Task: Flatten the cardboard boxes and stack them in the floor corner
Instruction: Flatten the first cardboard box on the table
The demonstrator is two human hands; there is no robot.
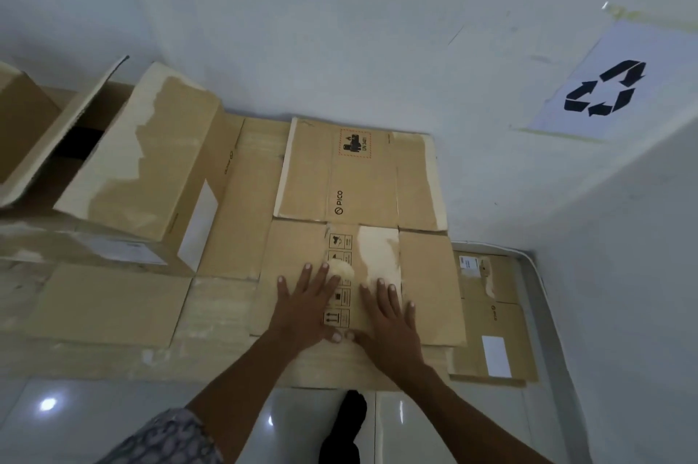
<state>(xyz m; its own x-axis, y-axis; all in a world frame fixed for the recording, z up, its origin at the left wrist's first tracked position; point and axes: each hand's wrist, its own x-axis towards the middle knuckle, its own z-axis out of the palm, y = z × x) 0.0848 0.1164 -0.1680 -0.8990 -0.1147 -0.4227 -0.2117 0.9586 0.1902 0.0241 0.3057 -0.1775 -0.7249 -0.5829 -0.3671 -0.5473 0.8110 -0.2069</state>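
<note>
A flattened brown cardboard box [359,180] printed with PICO lies on the floor against the white wall, on top of other flat cardboard. My left hand [308,303] and my right hand [389,316] rest palm down, side by side, on its near panel with fingers spread, thumbs almost touching. Neither hand holds anything. More flattened cardboard [491,316] lies under it to the right, in the floor corner. At the left stands an unflattened box [151,161] with its flaps open, tilted against another open box [22,131].
A paper sheet with a recycling symbol [604,86] is taped on the right wall. Glossy white floor tiles [94,414] lie in front of the cardboard. A dark shoe [349,410] shows between my forearms. A grey strip [536,297] runs along the right wall's base.
</note>
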